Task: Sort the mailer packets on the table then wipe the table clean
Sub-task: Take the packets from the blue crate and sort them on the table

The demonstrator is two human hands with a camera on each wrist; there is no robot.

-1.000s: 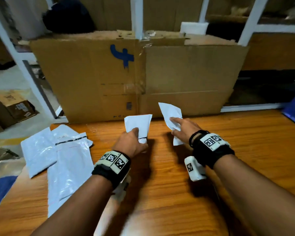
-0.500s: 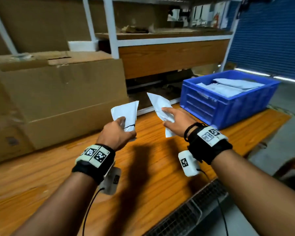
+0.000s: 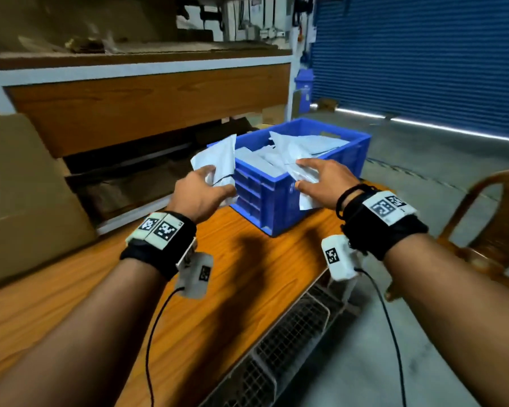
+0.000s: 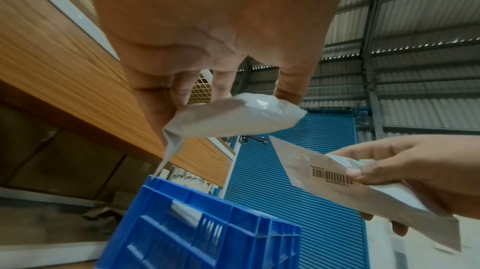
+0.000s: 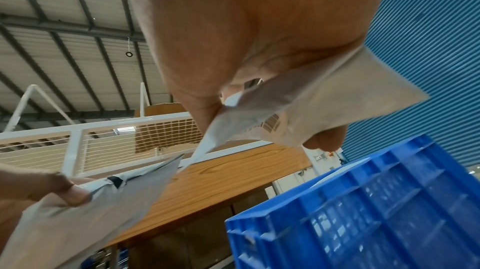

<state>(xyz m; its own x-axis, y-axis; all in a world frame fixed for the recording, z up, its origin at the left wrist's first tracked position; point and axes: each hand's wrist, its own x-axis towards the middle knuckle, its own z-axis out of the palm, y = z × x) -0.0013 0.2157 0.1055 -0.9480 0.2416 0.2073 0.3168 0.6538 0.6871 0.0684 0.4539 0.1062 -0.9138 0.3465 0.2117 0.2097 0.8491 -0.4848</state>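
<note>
While both hands are up over the wooden table (image 3: 247, 289), the left hand (image 3: 199, 193) holds one white packet (image 3: 218, 163) and the right hand (image 3: 326, 182) holds another packet (image 3: 294, 163). Just past them, a blue crate (image 3: 279, 201) sits on the table with more white packets (image 3: 312, 143) inside.

Both hands have carried their white packets (image 3: 218, 163) (one apiece) rightward to the blue crate (image 3: 279, 201).
</note>
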